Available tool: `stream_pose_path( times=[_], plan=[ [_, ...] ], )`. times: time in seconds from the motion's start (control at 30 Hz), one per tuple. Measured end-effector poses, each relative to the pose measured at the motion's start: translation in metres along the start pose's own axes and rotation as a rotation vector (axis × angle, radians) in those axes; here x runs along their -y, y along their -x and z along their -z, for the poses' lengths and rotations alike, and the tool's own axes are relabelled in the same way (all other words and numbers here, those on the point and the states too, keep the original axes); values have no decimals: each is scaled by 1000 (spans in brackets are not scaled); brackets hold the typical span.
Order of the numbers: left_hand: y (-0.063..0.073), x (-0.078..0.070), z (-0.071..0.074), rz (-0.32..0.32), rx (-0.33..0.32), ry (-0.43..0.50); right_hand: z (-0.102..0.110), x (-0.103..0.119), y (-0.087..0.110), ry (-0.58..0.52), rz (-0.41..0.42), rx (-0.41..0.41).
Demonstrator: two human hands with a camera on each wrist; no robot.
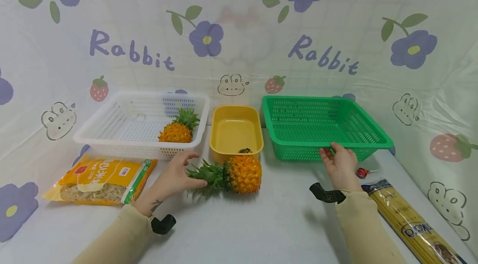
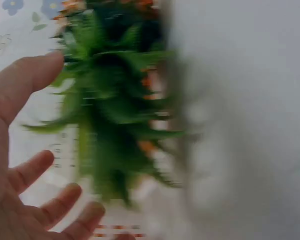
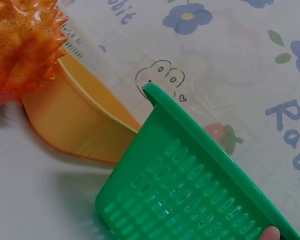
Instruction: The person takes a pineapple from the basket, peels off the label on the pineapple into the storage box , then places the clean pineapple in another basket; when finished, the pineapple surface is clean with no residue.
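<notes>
A pineapple lies on its side in front of the yellow tub, its leafy crown pointing left. My left hand is beside that crown, thumb and fingers spread apart around the leaf tips. In the left wrist view the green leaves fill the space past the thumb, blurred. Over on the right, my right hand pinches the front rim of the green basket, thumb on top and fingers beneath. Only a fingertip of it shows at the basket's edge in the right wrist view.
A white basket at the back left holds a smaller pineapple. In front of it lies an orange bag of dry noodles. A red lollipop and a spaghetti pack lie at the right. Something small and dark sits inside the tub.
</notes>
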State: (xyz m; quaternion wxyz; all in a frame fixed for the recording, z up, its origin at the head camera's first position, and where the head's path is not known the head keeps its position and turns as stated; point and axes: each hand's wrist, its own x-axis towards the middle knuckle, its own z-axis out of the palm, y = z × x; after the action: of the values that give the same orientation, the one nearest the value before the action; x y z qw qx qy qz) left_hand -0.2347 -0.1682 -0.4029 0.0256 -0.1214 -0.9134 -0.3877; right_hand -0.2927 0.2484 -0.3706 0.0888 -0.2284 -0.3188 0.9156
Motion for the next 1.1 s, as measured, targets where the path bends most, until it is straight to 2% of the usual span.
stream_pose_path(
  times=[0.17, 0.3, 0.4, 0.57, 0.67, 0.8, 0.9, 1.1],
  plan=[
    [4, -28, 16, -3, -12, -187, -1, 0, 0, 16, -1, -4],
    [4, -54, 17, -24, 3, -293, -1, 1, 0, 28, -1, -3],
    [-2, -74, 9, -90, 53, -329, -1, 2, 0, 33, -2, -12],
    [-17, -98, -19, -223, 212, -418, 1, 2, 0, 32, -10, -21],
    [-25, -104, -35, -236, 293, -490, 2, 2, -1, 39, -14, -10],
    [-33, -108, -48, -203, 342, -567, 2, 2, -1, 49, -20, -2],
    [-37, -108, -52, -203, 358, -602, 2, 3, -1, 57, -21, 0],
    [-39, -105, -53, -251, 371, -633, 1, 5, 0, 65, -18, 6]
  ],
)
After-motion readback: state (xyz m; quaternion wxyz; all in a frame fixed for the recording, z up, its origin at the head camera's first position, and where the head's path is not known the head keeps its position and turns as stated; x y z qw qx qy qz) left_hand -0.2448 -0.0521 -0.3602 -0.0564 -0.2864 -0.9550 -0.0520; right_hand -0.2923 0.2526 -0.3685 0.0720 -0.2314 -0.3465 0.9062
